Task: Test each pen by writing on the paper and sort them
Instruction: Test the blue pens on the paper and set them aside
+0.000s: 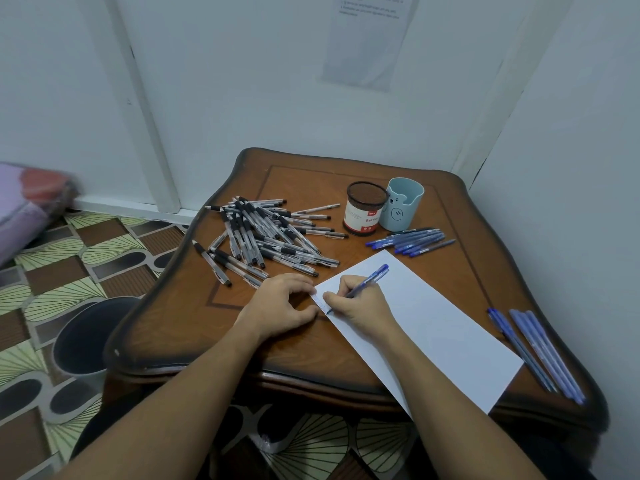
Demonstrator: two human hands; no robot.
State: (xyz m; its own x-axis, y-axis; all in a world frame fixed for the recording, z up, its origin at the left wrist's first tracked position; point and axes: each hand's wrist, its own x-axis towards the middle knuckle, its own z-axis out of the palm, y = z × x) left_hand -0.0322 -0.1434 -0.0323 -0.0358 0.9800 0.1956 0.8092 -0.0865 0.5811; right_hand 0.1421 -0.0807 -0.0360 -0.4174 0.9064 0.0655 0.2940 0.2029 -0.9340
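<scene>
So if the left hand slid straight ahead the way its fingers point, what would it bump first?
Probably the right hand, which grips the blue pen. The left hand points rightward, its fingertips at the edge of the paper, so little else seems to lie between.

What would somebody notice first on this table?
Probably the big messy pile of black-grip pens on the left of the table. Next, the right hand writing with a blue pen near the corner of the white paper, while the left hand steadies that corner. Behind stands a blue bear-face cup.
</scene>
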